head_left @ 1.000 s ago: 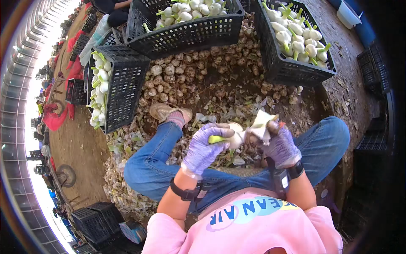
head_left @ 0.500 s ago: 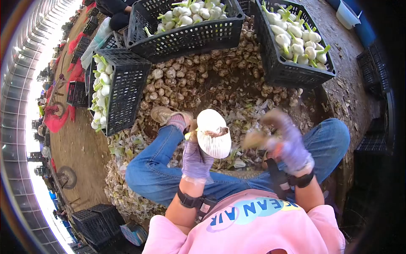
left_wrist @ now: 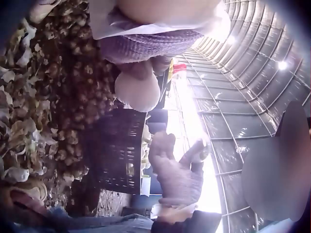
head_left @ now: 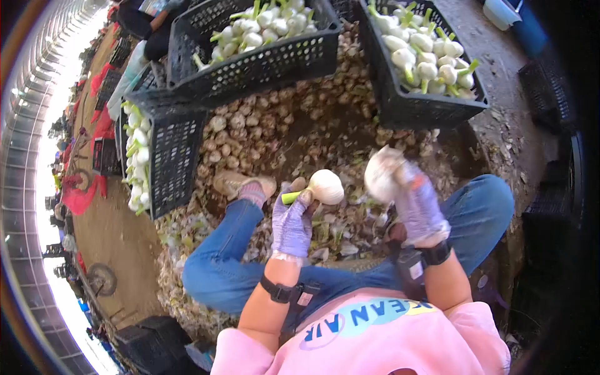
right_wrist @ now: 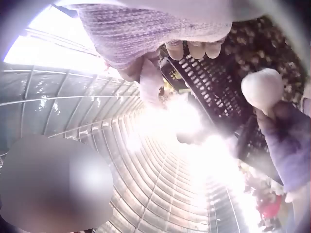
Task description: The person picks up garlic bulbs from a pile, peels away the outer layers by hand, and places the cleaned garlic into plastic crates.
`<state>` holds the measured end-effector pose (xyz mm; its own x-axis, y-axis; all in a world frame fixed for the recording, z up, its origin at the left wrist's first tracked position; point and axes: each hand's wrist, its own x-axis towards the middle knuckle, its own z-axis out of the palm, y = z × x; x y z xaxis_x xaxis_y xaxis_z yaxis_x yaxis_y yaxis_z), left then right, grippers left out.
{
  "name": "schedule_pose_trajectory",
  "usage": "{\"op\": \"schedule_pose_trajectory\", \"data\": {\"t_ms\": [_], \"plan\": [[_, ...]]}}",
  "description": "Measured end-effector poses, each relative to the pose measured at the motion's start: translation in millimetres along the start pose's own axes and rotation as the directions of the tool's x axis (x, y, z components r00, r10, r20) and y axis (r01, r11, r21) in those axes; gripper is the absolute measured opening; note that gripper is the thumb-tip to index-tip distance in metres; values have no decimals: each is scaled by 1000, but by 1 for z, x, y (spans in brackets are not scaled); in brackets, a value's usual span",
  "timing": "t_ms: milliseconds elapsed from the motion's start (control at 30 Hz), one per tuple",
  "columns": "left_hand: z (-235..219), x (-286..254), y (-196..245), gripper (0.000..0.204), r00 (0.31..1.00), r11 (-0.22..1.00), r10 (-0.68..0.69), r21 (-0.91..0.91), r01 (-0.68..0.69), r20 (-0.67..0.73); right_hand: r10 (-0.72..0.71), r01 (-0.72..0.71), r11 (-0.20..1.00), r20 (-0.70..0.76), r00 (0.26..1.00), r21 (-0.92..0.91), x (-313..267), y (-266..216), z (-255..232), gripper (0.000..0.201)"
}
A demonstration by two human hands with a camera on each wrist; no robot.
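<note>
A white garlic bulb [head_left: 327, 187] with a short green stem [head_left: 290, 197] is held up before the knees. My left hand [head_left: 292, 224], in a purple knit glove, pinches it by the stem end. The left wrist view shows the bulb [left_wrist: 138, 91] jutting beyond the gloved fingers. To its right, apart from it, is my gloved right hand [head_left: 420, 206]. A pale, streaky blur covers those fingers in the head view; I cannot tell whether they hold peel. In the left wrist view, thumb and fingers of the right hand [left_wrist: 177, 177] stand apart.
Black crates [head_left: 431, 103] of trimmed garlic stand ahead, with another crate [head_left: 178, 159] on the left. Between them lies a heap of unpeeled bulbs [head_left: 240, 128]. Shed peelings [head_left: 187, 275] cover the ground around the crossed legs. Another person [head_left: 140, 28] sits at the upper left.
The right hand pulled pale peel from the bulb, swung away right, and is now raised beside it. The bulb, loosely wrapped half a second ago, now shows smooth and round in the left hand.
</note>
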<state>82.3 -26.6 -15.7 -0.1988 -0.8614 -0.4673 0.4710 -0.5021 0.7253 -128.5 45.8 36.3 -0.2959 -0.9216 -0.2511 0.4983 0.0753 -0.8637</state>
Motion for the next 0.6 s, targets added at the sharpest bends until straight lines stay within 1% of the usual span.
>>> {"op": "schedule_pose_trajectory", "data": {"t_ms": [33,67,100,133,167,233,267,300,333,367,400,433,467,500,533,567,600], "plan": [[3,13,-3,41,997,1000,9,2,-9,77,19,-20,999,40,999,38,6,17,-14,33],[25,22,2,42,986,999,45,-11,-43,161,239,-237,971,-105,965,37,3,37,-24,34],[54,25,13,44,969,997,82,-29,-77,231,259,-263,965,-121,958,-13,2,51,-25,33],[88,27,28,47,922,986,136,-140,-90,363,195,-196,979,16,981,53,2,65,-29,36],[119,29,42,50,857,966,198,-245,-88,475,267,-267,964,30,963,6,-2,61,-23,40],[150,39,57,53,764,925,344,-336,-178,545,231,-230,946,-24,973,-228,-7,71,-21,40],[153,47,62,53,802,938,330,-271,-218,498,249,-246,943,-18,968,-224,-6,71,-22,40],[148,56,64,45,842,937,330,-258,-236,426,272,-264,895,-30,962,-359,-5,68,-25,38],[135,68,64,40,887,949,307,-179,-259,346,292,-275,831,-42,955,-484,-4,70,-28,36],[116,85,61,37,921,958,286,-99,-269,265,309,-288,832,-35,950,-475,-1,77,-33,36],[92,107,52,24,938,952,306,-34,-304,160,337,-338,823,-86,938,-457,2,85,-38,32],[64,127,44,22,962,961,264,66,-268,65,368,-390,810,-139,919,-438,3,93,-41,29],[40,141,33,21,968,950,249,208,-234,-46,381,-402,813,-138,914,-422,5,97,-41,29],[11,156,20,24,975,935,224,285,-211,-13,399,-417,807,-136,907,-417,8,102,-42,29],[3,158,13,29,982,845,157,530,-80,-102,401,-407,804,-110,909,-434,10,105,-42,28],[-13,168,-4,30,983,821,125,570,-27,-133,400,-393,801,-84,912,-452,14,109,-43,27],[-27,178,-21,30,988,734,110,679,-10,-104,412,-410,798,-96,906,-442,16,117,-42,25]]}}
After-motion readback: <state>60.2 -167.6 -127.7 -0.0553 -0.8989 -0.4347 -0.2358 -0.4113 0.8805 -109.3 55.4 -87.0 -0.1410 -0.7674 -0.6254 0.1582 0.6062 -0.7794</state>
